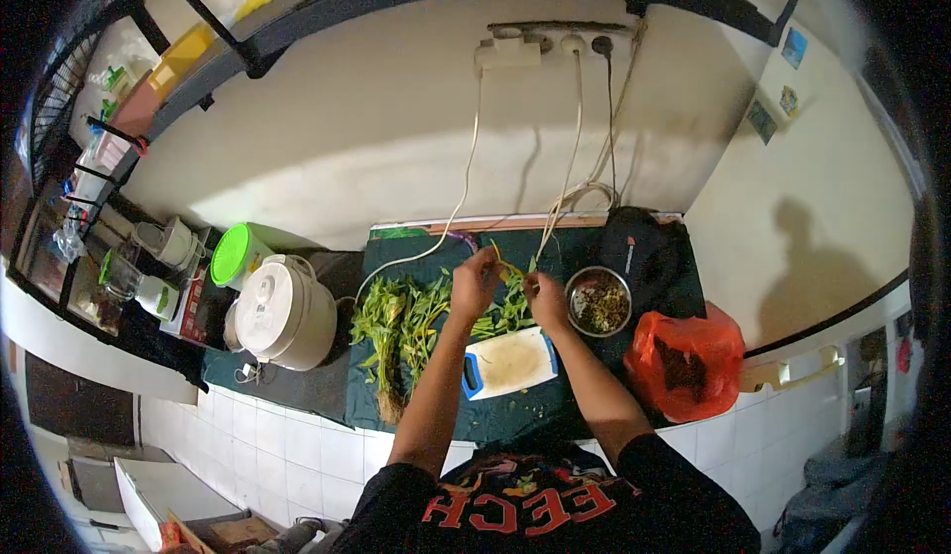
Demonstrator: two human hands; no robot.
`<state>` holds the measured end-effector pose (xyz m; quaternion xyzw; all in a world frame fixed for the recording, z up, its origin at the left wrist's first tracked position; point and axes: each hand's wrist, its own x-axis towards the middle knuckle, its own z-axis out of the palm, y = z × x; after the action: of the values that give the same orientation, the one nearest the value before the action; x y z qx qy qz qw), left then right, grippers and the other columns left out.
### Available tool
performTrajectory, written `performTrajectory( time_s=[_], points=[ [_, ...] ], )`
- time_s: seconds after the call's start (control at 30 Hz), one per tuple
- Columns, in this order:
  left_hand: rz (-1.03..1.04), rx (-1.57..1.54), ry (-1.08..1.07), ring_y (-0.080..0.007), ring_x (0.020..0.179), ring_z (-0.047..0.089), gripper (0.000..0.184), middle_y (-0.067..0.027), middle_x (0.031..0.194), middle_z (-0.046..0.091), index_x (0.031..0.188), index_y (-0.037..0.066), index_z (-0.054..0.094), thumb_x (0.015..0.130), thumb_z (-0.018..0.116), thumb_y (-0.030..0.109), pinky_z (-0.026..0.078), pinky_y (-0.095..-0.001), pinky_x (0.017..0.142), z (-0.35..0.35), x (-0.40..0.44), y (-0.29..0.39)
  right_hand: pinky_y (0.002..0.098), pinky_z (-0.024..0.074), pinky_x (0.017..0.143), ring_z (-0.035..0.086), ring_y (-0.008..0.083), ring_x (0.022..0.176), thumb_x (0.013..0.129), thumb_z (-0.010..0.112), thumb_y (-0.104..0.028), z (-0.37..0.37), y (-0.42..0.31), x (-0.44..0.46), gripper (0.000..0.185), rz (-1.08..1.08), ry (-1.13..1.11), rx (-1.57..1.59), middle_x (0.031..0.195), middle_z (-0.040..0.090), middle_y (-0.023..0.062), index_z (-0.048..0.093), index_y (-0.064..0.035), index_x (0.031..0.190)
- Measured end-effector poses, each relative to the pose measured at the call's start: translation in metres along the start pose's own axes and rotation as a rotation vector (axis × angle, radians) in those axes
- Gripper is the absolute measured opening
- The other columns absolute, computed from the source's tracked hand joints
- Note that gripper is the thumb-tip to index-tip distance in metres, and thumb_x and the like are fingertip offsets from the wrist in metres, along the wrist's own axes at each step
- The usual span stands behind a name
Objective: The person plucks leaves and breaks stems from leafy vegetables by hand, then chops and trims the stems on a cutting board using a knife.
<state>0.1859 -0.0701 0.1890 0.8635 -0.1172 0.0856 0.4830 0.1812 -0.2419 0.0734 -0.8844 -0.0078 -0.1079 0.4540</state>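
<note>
"Yellow-green stem: where is it?"

"Between the two hands. The left hand seems to pinch it at the fingertips; the right hand curls close by, though I can't tell whether it grips."

"And around them?"

"Leaves just beneath, the board nearer the body, the bunch left of the left hand. Right of the right hand, the bowl, then the red bag."

"What could go wrong?"

"A hard tug could snap the stem raggedly. A leftward sweep might push the bunch off the table; a rightward one could tip the bowl."

"Any writing?"

"Below the hands, the shirt shows red letters upside down, seemingly EECH. Well left of the left hand, the cooker bears a mark too small to read."
</note>
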Motion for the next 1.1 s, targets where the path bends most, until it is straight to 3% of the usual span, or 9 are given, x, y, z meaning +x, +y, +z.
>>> performTrajectory(
  time_s=[0.1,0.3,0.4,0.43,0.47,0.57,0.7,0.93,1.1],
  points=[
    [0.032,-0.049,0.093,-0.0226,0.089,0.07,0.039,-0.0179,0.098,0.07,0.117,0.002,0.063,0.079,0.072,0.001,0.053,-0.0332,0.076,0.001,-0.005,-0.001,0.0398,0.0501,0.077,0.063,0.0276,0.087,0.082,0.073,-0.012,-0.018,-0.02,-0.008,0.042,-0.124,0.033,0.047,0.104,0.065,0.0131,0.059,-0.0056,0.121],
    [-0.128,-0.189,-0.016,-0.0144,0.084,0.067,0.03,-0.0108,0.094,0.072,0.114,0.001,0.065,0.085,0.07,0.005,0.052,-0.0285,0.075,-0.009,-0.033,0.007,0.0411,0.0501,0.082,0.064,0.0341,0.096,0.083,0.071,-0.018,-0.087,-0.107,-0.019,0.032,-0.439,0.031,0.104,0.106,0.068,0.0157,0.066,-0.0051,0.112],
    [-0.155,-0.467,-0.106,-0.0107,0.082,0.065,0.022,-0.0045,0.093,0.071,0.11,0.0,0.067,0.089,0.067,0.005,0.051,-0.0254,0.075,-0.015,-0.052,0.008,0.041,0.0512,0.079,0.067,0.0323,0.087,0.084,0.071,-0.019,-0.091,-0.111,-0.027,0.023,-0.287,-0.19,0.159,0.097,0.071,0.0132,0.07,-0.0041,0.101],
    [-0.227,-0.582,-0.098,-0.0097,0.082,0.063,0.018,-0.0023,0.095,0.07,0.106,-0.002,0.068,0.09,0.067,0.005,0.05,-0.0238,0.076,-0.018,-0.06,0.009,0.0345,0.0524,0.071,0.068,0.0235,0.074,0.085,0.071,-0.017,-0.092,-0.114,-0.029,0.019,-0.375,-0.121,0.154,0.088,0.072,0.0106,0.071,-0.0025,0.098],
    [-0.224,-0.583,-0.098,-0.0097,0.082,0.063,0.018,-0.0023,0.095,0.07,0.106,-0.002,0.068,0.09,0.067,0.005,0.05,-0.0238,0.076,-0.019,-0.067,0.011,0.0345,0.0524,0.071,0.068,0.0235,0.074,0.085,0.071,-0.017,-0.097,-0.115,-0.034,0.019,-0.377,-0.12,0.153,0.088,0.072,0.0106,0.071,-0.0025,0.098],
    [-0.408,-0.631,-0.038,-0.0089,0.083,0.063,0.018,-0.0041,0.094,0.071,0.103,-0.001,0.07,0.088,0.07,0.008,0.05,-0.0237,0.076,-0.026,-0.088,0.02,0.0232,0.0498,0.071,0.064,0.0081,0.077,0.086,0.071,-0.012,-0.115,-0.135,-0.053,0.018,0.051,-0.204,0.34,0.088,0.072,0.0077,0.071,-0.0016,0.102],
    [-0.417,-0.52,-0.046,-0.0094,0.08,0.064,0.021,-0.0054,0.091,0.071,0.105,-0.001,0.07,0.087,0.071,0.009,0.05,-0.0238,0.073,-0.027,-0.11,0.034,0.0233,0.0514,0.071,0.065,0.0096,0.076,0.086,0.073,-0.015,-0.093,-0.125,-0.072,0.02,0.182,-0.101,0.638,0.086,0.072,0.0039,0.072,-0.0015,0.1],
    [-0.289,-0.5,0.011,-0.01,0.079,0.065,0.023,-0.0062,0.088,0.072,0.107,-0.001,0.069,0.088,0.07,0.012,0.05,-0.0229,0.07,-0.013,-0.126,0.044,0.0261,0.0508,0.064,0.065,0.0104,0.069,0.084,0.074,-0.015,-0.07,-0.149,-0.107,0.017,0.128,0.12,0.419,0.078,0.071,0.0067,0.071,0.0001,0.091],
    [-0.407,-0.66,-0.069,-0.0104,0.082,0.063,0.022,-0.0063,0.094,0.071,0.105,0.0,0.071,0.092,0.066,0.016,0.049,-0.0232,0.068,-0.021,-0.136,0.059,0.0231,0.0466,0.06,0.06,0.0059,0.069,0.086,0.072,-0.011,-0.069,-0.164,-0.123,0.015,0.104,0.145,0.374,0.076,0.068,0.0029,0.07,0.0031,0.091]
  ],
)
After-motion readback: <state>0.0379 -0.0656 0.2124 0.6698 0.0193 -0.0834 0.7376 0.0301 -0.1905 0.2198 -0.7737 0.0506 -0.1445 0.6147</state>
